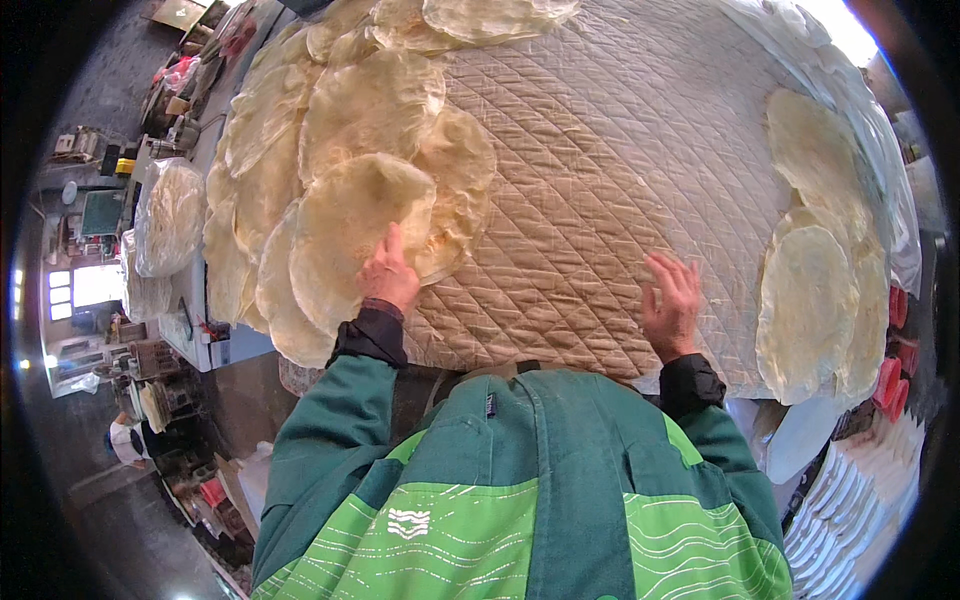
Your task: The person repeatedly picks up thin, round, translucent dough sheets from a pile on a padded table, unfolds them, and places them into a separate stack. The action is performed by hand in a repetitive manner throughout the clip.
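Note:
My left hand [388, 274] lies over the near edge of a thin, round flatbread-like sheet [360, 217], fingers pointing away from me and not closed on it. The sheet is pale yellow, with its far edge raised in a soft fold. It overlaps a browner, wrinkled sheet [459, 172] and several others on the left. To the right, my right hand [671, 300] is over the brown quilted cover [555, 202], fingers loosely spread and bent, holding nothing. Whether its fingertips touch the cover, I cannot tell.
More sheets lie along the right side, one pale oval sheet [814, 300] uppermost. Clear plastic film [847, 75] runs along that edge. At left stands a plastic bag of stacked sheets [171, 217]. Red baskets [889, 382] are at lower right. A person [129, 441] is far off at left.

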Available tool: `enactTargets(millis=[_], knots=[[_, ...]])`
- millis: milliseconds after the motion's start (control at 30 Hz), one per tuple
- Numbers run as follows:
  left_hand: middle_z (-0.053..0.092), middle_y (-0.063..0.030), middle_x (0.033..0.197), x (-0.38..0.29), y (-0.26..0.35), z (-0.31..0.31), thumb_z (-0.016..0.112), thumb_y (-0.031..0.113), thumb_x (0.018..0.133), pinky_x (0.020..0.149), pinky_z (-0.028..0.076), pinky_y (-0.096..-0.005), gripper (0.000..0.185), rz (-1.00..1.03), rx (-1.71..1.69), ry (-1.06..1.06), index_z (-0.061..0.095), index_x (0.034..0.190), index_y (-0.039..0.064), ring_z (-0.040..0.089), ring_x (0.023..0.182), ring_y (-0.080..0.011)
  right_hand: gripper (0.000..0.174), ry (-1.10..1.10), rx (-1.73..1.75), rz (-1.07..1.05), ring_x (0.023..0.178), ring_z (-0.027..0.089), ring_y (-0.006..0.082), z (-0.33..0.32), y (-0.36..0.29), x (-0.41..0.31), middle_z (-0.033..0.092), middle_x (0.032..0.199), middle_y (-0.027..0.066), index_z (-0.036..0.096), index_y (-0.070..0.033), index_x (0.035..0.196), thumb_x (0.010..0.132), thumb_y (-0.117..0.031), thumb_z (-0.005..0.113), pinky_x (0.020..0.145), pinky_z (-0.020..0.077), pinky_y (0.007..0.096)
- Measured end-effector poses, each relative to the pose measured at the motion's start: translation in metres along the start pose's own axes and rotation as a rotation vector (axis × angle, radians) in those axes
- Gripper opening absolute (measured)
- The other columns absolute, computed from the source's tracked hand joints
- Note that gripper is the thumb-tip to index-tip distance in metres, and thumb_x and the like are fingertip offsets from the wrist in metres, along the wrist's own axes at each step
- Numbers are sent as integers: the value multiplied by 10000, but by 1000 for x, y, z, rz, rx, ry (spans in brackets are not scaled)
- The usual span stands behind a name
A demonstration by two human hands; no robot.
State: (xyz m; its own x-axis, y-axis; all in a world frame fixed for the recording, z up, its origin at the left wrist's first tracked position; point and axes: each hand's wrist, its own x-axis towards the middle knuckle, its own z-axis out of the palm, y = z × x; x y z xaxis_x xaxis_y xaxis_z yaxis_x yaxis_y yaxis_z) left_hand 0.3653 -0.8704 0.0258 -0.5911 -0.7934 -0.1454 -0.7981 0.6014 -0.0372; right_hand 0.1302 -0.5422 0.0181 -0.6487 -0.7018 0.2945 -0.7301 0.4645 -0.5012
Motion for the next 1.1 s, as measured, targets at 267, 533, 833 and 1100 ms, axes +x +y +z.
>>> enactTargets(millis=[267, 533, 833, 1100], knots=[[626, -208, 860, 11, -12, -38, 576, 148, 725, 697, 491, -446, 401, 129, -256, 193, 541, 1118, 79, 618, 801, -364, 239, -123, 379, -93, 939, 575, 286, 25, -50, 7, 609, 988, 107, 605, -23, 972, 733, -25, 602, 796, 468, 349], [615, -210, 770, -28, 156, -44, 538, 254, 876, 592, 474, -449, 228, 482, -781, 196, 534, 986, 54, 613, 719, -385, 324, -345, 1501, 646, 953, 552, 123, 50, -87, 55, 580, 1054, 29, 529, -33, 1157, 935, -268, 514, 797, 473, 291], [606, -137, 685, -23, 191, 5, 521, 259, 927, 562, 453, -324, 250, 443, -1209, -215, 563, 886, 16, 600, 616, -198, 335, -318, 1487, 784, 935, 552, 110, 54, -50, 47, 569, 1040, 28, 509, -67, 1168, 948, -317, 469, 761, 495, 301], [594, 6, 772, -13, 180, -4, 469, 165, 936, 578, 457, -210, 198, 70, -1519, -644, 592, 893, 16, 535, 656, -53, 612, -201, 1193, 526, 1046, 500, 125, 82, -54, 43, 529, 1174, 84, 288, 1, 1377, 857, -134, 579, 863, 428, 268]])
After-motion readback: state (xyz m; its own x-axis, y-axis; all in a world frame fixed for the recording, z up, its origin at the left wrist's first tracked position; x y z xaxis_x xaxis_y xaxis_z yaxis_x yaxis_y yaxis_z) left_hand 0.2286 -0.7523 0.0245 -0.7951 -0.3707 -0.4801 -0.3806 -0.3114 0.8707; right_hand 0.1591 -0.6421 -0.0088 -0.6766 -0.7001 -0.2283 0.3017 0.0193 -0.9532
